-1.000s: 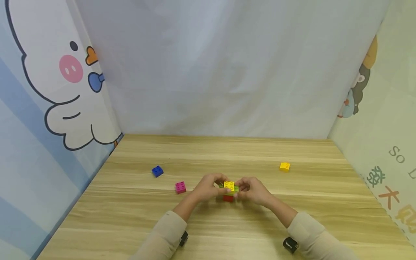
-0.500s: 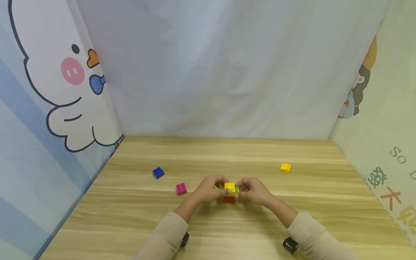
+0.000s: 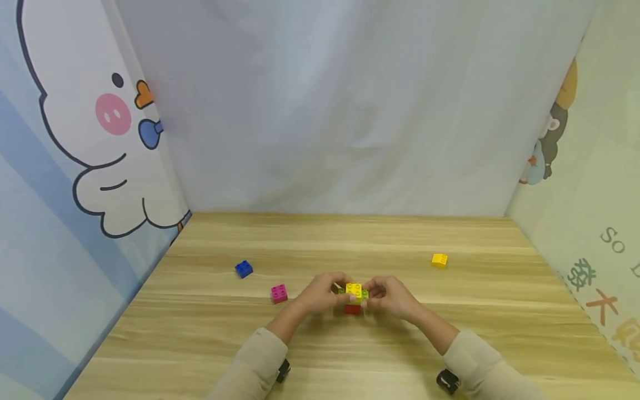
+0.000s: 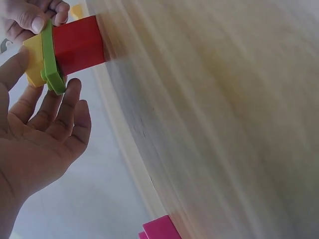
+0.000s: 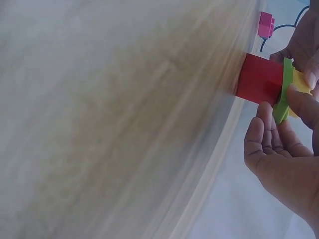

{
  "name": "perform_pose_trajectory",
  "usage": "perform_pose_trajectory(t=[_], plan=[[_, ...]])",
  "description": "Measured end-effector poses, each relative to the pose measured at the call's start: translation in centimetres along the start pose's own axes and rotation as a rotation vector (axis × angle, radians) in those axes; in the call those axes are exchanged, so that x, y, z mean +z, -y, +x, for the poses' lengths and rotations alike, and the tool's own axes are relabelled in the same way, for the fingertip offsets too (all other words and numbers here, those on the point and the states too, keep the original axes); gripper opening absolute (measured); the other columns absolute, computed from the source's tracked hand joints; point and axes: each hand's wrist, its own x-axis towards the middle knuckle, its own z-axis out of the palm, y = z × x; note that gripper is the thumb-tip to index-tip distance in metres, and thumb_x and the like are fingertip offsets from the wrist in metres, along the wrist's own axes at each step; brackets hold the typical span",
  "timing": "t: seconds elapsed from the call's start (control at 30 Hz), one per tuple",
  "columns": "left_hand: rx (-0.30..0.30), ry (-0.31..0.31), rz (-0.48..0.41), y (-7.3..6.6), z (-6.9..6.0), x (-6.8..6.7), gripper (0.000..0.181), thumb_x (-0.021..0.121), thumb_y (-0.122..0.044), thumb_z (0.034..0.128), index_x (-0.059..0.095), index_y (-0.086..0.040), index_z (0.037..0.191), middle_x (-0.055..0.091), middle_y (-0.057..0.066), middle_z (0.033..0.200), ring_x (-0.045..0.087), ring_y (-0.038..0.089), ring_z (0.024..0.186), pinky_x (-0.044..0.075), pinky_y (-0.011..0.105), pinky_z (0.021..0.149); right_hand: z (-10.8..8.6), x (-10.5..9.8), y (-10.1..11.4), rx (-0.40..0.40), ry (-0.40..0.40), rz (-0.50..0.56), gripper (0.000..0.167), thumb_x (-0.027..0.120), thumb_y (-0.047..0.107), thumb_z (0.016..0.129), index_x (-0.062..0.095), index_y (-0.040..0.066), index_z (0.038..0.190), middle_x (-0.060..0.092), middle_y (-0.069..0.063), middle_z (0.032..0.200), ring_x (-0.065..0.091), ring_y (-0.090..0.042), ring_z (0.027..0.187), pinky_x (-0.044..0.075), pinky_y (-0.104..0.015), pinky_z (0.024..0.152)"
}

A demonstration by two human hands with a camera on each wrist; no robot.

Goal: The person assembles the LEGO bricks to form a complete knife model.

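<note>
Two bare hands in beige sleeves (image 3: 257,355) meet around a little upright stack on a wood-grain table (image 3: 210,339), near its middle as I look on. A red block (image 3: 353,309) stands at the bottom, touching the wood; above it a thin green piece (image 4: 48,55) juts out to both sides, and a yellow block (image 3: 354,290), four studs up, sits on top. The left hand (image 3: 322,294) pinches the yellow block, thumb on the near face, its other fingers curving slightly spread by the green piece's left end. The right hand (image 3: 395,299) has thumb and fingers clamped on the green piece's right end (the outer fingers lie close together).

Off to the left, well apart from each other, lie a pink block (image 3: 279,293), nearer the hands, and a blue block (image 3: 244,269) farther back. Far right sits an orange-yellow block (image 3: 439,260). A pale curtain (image 3: 350,111) hangs behind the table; a white cartoon figure (image 3: 90,139) decorates the left wall.
</note>
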Motion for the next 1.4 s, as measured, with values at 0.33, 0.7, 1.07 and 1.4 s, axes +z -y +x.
perform_pose_trajectory(t=[0.33,0.7,1.07,1.4], plan=[[-0.034,-0.019,0.1,-0.2,-0.6,0.1,0.047,0.069,-0.031,0.0839,0.059,-0.004,0.121,0.059,0.011,0.116,0.056,0.022,0.095,0.048,0.029,0.077,-0.4,0.1,0.3,0.01,-0.026,-0.014,0.032,0.072,0.009,0.08,0.061,-0.007,0.105,0.061,-0.006,0.089,0.057,-0.02,0.082,0.05,-0.035,0.073],[-0.073,-0.081,0.071,0.6,-1.8,-0.3,0.043,0.072,-0.033,0.0813,0.063,-0.008,0.115,0.06,0.008,0.112,0.057,0.023,0.094,0.048,0.035,0.079,-0.3,0.2,0.3,0.024,-0.018,-0.014,0.034,0.074,0.01,0.079,0.061,-0.006,0.105,0.06,-0.005,0.086,0.056,-0.018,0.078,0.049,-0.032,0.07],[-0.085,-0.045,0.077,1.1,-2.5,-1.2,0.045,0.072,-0.03,0.0812,0.061,-0.006,0.117,0.06,0.012,0.112,0.058,0.026,0.093,0.049,0.035,0.078,0.0,0.1,0.2,0.02,-0.012,-0.059,0.032,0.073,0.009,0.079,0.062,-0.006,0.104,0.061,-0.004,0.086,0.057,-0.018,0.079,0.05,-0.033,0.07],[-0.081,-0.057,0.064,1.5,-3.3,-2.5,0.047,0.071,-0.029,0.0826,0.059,-0.001,0.119,0.059,0.014,0.116,0.058,0.031,0.097,0.048,0.04,0.081,0.2,0.1,0.3,0.023,-0.008,-0.09,0.03,0.073,0.007,0.079,0.062,-0.005,0.104,0.061,-0.004,0.086,0.056,-0.018,0.079,0.05,-0.033,0.07]])
